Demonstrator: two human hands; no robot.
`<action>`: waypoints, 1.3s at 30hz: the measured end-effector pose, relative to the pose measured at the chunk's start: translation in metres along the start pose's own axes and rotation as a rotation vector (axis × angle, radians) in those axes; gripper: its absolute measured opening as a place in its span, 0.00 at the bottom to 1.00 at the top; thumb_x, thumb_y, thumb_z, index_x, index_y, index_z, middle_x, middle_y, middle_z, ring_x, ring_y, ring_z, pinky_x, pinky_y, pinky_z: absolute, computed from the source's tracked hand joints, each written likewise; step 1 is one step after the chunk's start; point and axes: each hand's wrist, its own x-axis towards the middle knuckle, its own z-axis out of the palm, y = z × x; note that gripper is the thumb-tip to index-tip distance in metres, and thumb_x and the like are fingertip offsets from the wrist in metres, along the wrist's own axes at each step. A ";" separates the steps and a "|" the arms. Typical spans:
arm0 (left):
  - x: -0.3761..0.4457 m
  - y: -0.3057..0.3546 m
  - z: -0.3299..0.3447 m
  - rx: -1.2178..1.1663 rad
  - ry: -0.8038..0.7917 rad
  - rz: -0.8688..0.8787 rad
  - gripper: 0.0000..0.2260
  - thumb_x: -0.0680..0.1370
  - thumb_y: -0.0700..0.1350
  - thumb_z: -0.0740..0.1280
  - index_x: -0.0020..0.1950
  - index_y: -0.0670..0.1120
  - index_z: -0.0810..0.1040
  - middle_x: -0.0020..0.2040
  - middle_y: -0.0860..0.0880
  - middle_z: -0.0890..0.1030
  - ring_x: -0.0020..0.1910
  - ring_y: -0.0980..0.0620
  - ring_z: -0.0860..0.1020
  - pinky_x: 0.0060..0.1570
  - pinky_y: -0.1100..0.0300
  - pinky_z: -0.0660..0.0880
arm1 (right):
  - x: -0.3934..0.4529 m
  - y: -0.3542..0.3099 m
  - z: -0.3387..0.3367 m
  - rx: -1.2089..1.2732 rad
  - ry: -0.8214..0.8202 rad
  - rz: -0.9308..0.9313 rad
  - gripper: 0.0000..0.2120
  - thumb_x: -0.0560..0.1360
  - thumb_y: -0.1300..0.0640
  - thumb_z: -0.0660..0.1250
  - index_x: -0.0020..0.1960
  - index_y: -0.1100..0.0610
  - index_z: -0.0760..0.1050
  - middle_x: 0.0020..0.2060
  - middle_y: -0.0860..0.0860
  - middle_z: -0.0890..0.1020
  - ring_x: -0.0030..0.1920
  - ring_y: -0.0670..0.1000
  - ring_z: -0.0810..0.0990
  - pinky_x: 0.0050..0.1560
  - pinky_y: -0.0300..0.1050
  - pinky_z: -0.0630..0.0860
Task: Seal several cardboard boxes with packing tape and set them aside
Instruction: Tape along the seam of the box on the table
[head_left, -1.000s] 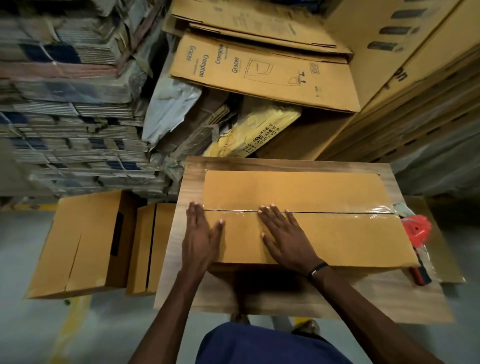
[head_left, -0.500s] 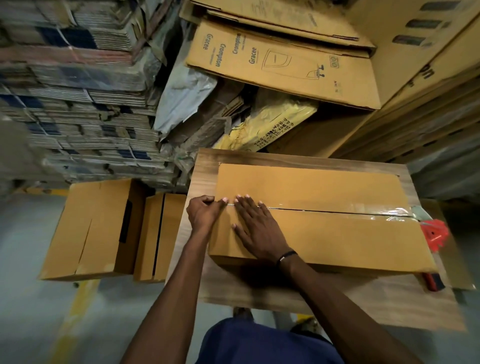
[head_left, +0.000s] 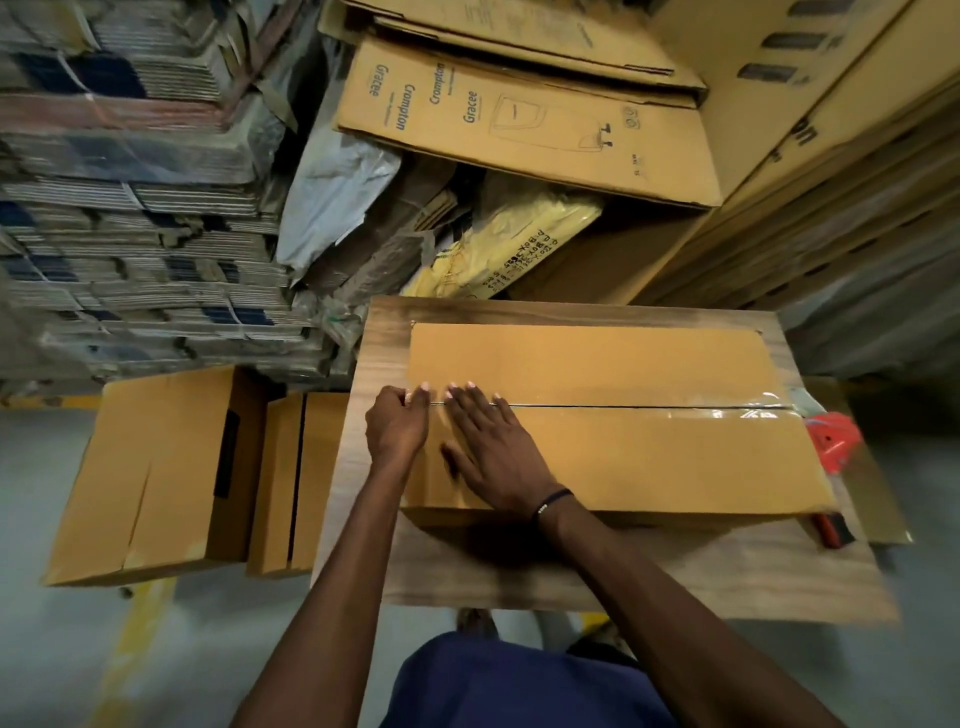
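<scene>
Clear tape runs along the seam of the box on the table. The right hand lies flat and open on it; the left hand is curled, pinching the tape's end at the box edge.

The flattened carton leaning behind the table reads "Crompton" and "Gracee", each printed twice; the yellow bag's print is illegible.

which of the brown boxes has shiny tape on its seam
The box on the wooden table, under both hands; the two boxes on the floor to its left show none.
</scene>
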 end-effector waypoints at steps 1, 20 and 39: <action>-0.010 0.004 0.005 0.040 0.031 0.007 0.19 0.82 0.57 0.67 0.64 0.44 0.76 0.61 0.43 0.81 0.59 0.38 0.79 0.49 0.53 0.70 | 0.000 -0.001 0.000 -0.008 -0.006 0.003 0.32 0.86 0.40 0.46 0.85 0.55 0.46 0.84 0.50 0.49 0.84 0.50 0.43 0.83 0.55 0.47; -0.008 -0.001 0.018 -0.151 0.243 -0.013 0.10 0.82 0.50 0.68 0.45 0.46 0.80 0.46 0.46 0.82 0.49 0.41 0.79 0.47 0.52 0.69 | -0.112 0.136 -0.037 -0.020 0.087 0.306 0.34 0.85 0.35 0.46 0.85 0.50 0.48 0.84 0.45 0.51 0.83 0.44 0.47 0.83 0.55 0.50; -0.131 0.013 0.118 0.714 -0.038 0.537 0.39 0.83 0.68 0.46 0.85 0.42 0.44 0.85 0.44 0.43 0.84 0.46 0.42 0.80 0.48 0.38 | -0.107 0.143 -0.039 -0.020 0.014 0.236 0.27 0.84 0.32 0.43 0.82 0.32 0.46 0.84 0.45 0.41 0.83 0.52 0.36 0.80 0.68 0.42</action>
